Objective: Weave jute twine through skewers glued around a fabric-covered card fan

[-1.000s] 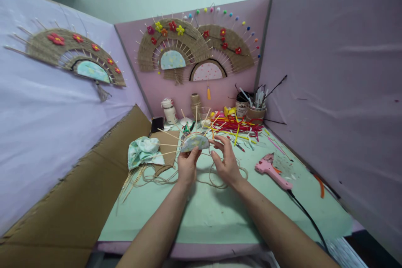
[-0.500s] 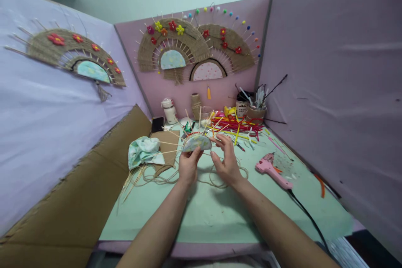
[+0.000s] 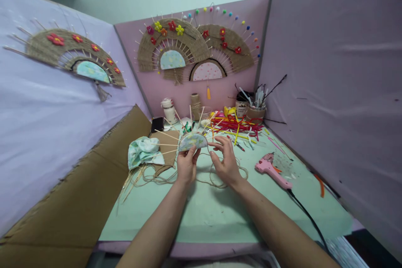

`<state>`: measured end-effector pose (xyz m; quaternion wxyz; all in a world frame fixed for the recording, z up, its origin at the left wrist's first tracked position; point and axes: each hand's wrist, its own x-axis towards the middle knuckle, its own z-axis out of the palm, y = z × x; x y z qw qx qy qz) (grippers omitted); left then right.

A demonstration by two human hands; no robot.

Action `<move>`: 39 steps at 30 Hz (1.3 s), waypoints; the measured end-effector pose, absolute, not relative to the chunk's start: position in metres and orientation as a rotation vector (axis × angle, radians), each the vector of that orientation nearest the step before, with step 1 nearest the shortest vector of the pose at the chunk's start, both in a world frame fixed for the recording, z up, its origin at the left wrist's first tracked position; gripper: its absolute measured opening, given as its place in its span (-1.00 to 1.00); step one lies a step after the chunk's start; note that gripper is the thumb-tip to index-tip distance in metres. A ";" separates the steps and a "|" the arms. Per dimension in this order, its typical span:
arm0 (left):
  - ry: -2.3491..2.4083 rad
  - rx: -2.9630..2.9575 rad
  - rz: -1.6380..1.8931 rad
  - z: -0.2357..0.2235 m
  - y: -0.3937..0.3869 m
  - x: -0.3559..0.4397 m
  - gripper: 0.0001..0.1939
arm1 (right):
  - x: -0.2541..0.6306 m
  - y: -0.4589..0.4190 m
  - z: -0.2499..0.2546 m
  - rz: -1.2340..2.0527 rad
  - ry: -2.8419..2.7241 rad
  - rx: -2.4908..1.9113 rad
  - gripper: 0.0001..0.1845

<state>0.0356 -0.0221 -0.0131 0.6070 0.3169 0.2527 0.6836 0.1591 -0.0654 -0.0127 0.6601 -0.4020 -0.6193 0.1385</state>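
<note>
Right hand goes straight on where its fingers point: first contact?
The right hand would likely meet the half-round piece in the left hand; whether they touch now is unclear.

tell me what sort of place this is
Probably a small craft workspace: a pink glue gun and a pile of red and yellow craft stems lie on the table, with flower-trimmed fans displayed behind.
</note>
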 end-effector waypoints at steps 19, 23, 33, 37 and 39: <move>0.541 0.691 1.561 -0.018 -0.016 0.032 -0.71 | 0.157 -0.065 -0.016 0.312 -1.406 -0.904 -0.67; 0.534 0.690 1.553 -0.017 -0.016 0.032 -0.69 | 0.157 -0.066 -0.015 0.321 -1.403 -0.906 -0.66; 0.525 0.639 1.532 -0.011 -0.019 0.032 -0.75 | 0.157 -0.070 -0.011 0.302 -1.364 -0.921 -0.77; 0.487 0.586 1.424 -0.011 -0.017 0.028 -0.80 | 0.160 -0.073 -0.010 0.273 -1.338 -1.028 -0.90; 0.437 0.558 1.355 -0.011 -0.015 0.025 -0.82 | 0.162 -0.073 -0.010 0.314 -1.401 -1.069 -0.89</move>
